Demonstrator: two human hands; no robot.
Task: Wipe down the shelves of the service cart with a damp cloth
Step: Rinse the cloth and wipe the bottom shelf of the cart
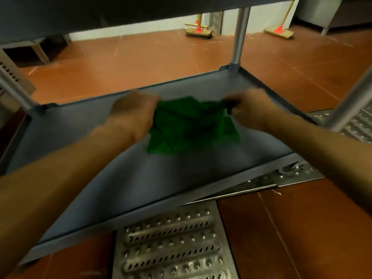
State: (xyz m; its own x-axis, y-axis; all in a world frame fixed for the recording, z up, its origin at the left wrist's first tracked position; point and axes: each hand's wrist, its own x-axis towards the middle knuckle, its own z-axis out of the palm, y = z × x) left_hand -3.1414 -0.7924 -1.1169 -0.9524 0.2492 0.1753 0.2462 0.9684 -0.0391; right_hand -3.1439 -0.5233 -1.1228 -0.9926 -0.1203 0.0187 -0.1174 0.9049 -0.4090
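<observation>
Cloth (193,125), green and crumpled, is lying on the lower shelf (96,170) of the cart, near the middle of its width and toward the far edge. The far edge of the cloth is running left to right and is being held up between both hands. The near part is draping down and resting on the shelf.

The left hand (132,111) is gripping the far left corner. The right hand (249,109) is pinching the far right corner, with its fingers (241,101) curling onto the fabric. Motion blur is hiding the individual fingers, so the exact grip cannot be told, but the stretched far edge is indicating a hold at both ends.

The long axis of the cloth is lying across the shelf, parallel to its long sides. Both hands are touching the cloth, so neither is nearer.

Judgement: the cloth is being spread or refolded before a stroke. The bare shelf area is lying mostly to the left of the cloth and nearer the person, so the coming stroke is probably calling for a pull toward the person or a sweep to the left. The upper shelf (120,15) is overhanging the work area.
</observation>
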